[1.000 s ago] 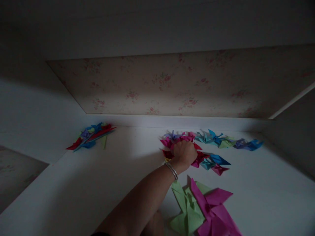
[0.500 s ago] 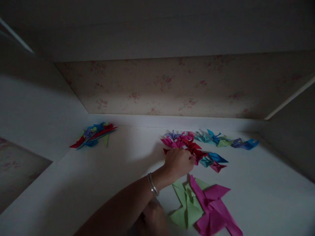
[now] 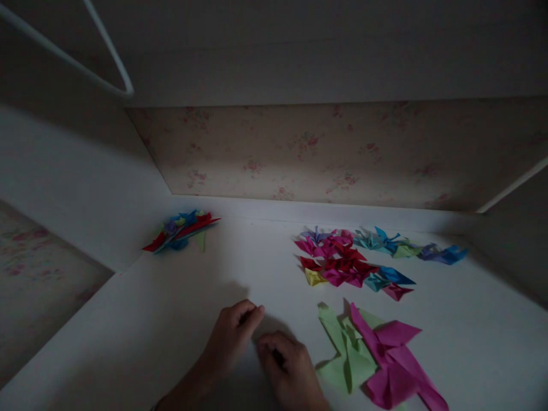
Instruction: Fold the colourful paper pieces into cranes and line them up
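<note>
Above the white surface (image 3: 257, 262), my left hand (image 3: 233, 334) is curled closed, its thumb against the bent fingers. Just to its right, my right hand (image 3: 291, 368) is also closed with fingers curled in. No paper shows in either hand. Nearest to my right hand is a large light-green folded paper piece (image 3: 351, 362), partly under a large magenta folded paper piece (image 3: 396, 362). Behind them lies a cluster of small red and magenta origami figures (image 3: 342, 262). A yellow origami piece (image 3: 315, 277) sits at that cluster's front left edge.
Small blue, teal and green origami figures (image 3: 406, 249) run along the back right. Another colourful paper pile (image 3: 182, 230) lies at the back left corner. Floral wallpaper (image 3: 291, 154) covers the back panel. A white bent rod (image 3: 107, 51) hangs at upper left.
My left hand has drawn back from the small red origami cluster towards me, beside my right hand. The yellow piece now shows there. The view has shifted slightly left.
</note>
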